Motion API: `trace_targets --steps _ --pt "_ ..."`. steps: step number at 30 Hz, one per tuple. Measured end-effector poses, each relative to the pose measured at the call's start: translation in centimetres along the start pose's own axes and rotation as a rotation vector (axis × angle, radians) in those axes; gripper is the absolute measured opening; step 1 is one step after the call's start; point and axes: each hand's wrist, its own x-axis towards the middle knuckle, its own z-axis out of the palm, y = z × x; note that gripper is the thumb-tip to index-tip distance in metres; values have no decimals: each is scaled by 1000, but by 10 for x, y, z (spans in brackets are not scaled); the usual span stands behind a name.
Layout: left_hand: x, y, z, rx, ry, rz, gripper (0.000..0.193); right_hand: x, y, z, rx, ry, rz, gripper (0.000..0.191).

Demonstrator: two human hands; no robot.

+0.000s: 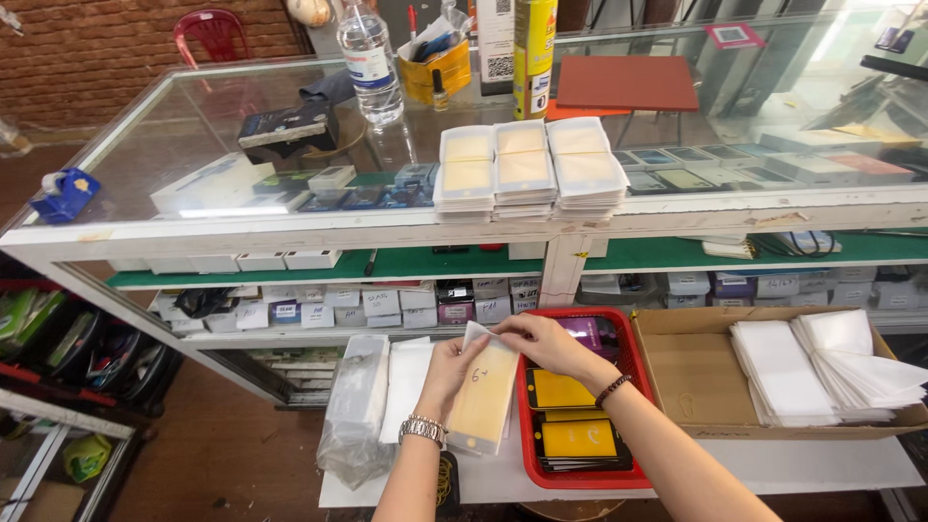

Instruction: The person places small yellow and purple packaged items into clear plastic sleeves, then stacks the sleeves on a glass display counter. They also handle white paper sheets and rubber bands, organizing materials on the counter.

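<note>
My left hand (pixel 447 372) and right hand (pixel 541 338) both grip one flat, glossy packet (pixel 483 398). Beside it I count one red plastic basket (pixel 626 476) and three stacks of packets (pixel 527 166) on the glass table (pixel 193 126).

White table (pixel 822 464): red basket (pixel 530 454), cardboard box (pixel 696 387).

A glass display counter (pixel 193 126) carried three stacks of white sleeves (pixel 527 169), a clear water bottle (pixel 372 63), a yellow spray can (pixel 535 43), a red mat (pixel 626 82) and a blue tape dispenser (pixel 63 193). A cardboard box (pixel 696 382) held white paper stacks (pixel 822 367). Small labelled boxes (pixel 387 304) lined the lower shelf.
</note>
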Motion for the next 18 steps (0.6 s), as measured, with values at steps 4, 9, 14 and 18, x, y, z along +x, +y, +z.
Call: trace_targets --steps 4,9,14,18 --pt "14 -5 0 374 238 77 38 -14 25 0 166 132 95 42" --pt "18 -30 4 759 423 67 43 -49 73 -24 -118 240 416 44" --pt "31 -50 16 809 326 -269 54 -88 97 -26 -543 27 519 51" --pt "40 -60 24 921 401 141 57 -105 109 1 -839 -96 272 82"
